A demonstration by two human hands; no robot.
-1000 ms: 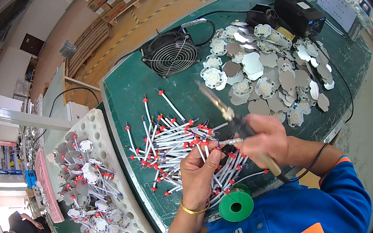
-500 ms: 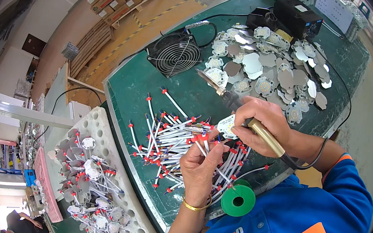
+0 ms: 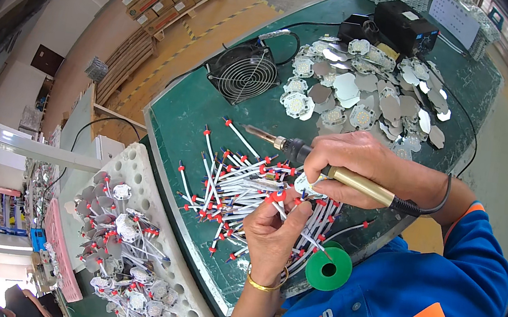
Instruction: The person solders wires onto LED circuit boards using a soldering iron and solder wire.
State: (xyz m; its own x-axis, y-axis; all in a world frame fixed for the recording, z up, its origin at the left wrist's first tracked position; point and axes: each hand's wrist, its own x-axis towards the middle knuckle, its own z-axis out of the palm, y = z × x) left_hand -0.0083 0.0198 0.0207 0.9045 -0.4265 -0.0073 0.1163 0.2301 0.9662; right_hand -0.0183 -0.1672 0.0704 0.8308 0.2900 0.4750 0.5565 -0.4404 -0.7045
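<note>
My right hand (image 3: 356,162) is wrapped round a soldering iron (image 3: 361,185) with a gold-coloured handle; its metal tip points left above the pile of white cables (image 3: 232,181). A small white LED board (image 3: 303,183) shows below the right fingers, partly hidden, apparently touched by their tips. Close by, my left hand (image 3: 272,228) pinches a short white cable (image 3: 277,197) with a red collar near its end, right at the board's lower edge. Whether wire and board touch I cannot tell. A green solder spool (image 3: 342,271) stands just right of the left wrist.
Many loose LED boards (image 3: 345,88) are heaped on the green table's far side, beside a black fan (image 3: 243,79) and a black box (image 3: 406,28). At left, a white foam tray (image 3: 200,302) carries boards with cables. A pink basket (image 3: 65,255) lies beyond; another person (image 3: 23,302) is lower left.
The soldering iron has swung left and down, its tip now lower over the cables. The right hand has shifted slightly left, and the LED board is more hidden. The left hand stays nearly in place.
</note>
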